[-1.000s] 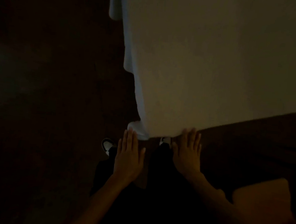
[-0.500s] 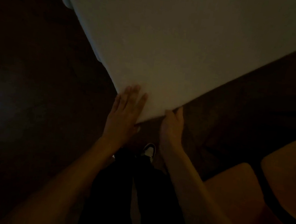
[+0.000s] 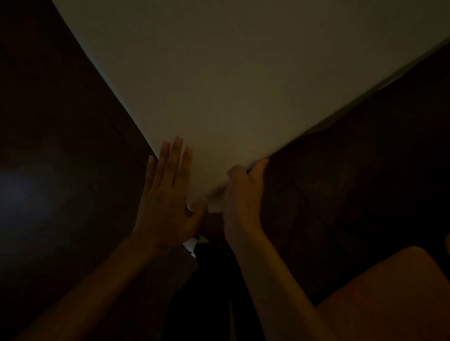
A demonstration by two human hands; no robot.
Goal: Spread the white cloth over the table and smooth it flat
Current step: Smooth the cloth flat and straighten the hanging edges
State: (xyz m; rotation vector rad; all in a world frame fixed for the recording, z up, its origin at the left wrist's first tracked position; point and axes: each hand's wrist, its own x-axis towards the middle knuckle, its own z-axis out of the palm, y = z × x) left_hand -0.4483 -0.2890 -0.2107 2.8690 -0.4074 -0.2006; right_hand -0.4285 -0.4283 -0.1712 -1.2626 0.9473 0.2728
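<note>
The white cloth (image 3: 241, 75) lies flat over the table and fills the upper middle of the dim head view, narrowing to a corner that points at me. My left hand (image 3: 169, 195) rests flat with straight fingers on the left side of that corner. My right hand (image 3: 243, 197) curls around the cloth's right edge at the corner, its fingers wrapped over the hem. The table itself is hidden under the cloth.
Dark floor (image 3: 41, 152) lies on both sides of the table corner. A brown chair seat (image 3: 397, 310) stands at the lower right, with another at the right edge. My dark trousers and one shoe (image 3: 192, 245) show below the corner.
The view has swung so the corner now points straight at me. My left hand slid onto the cloth beside the corner, and my right hand closed around the cloth's right edge.
</note>
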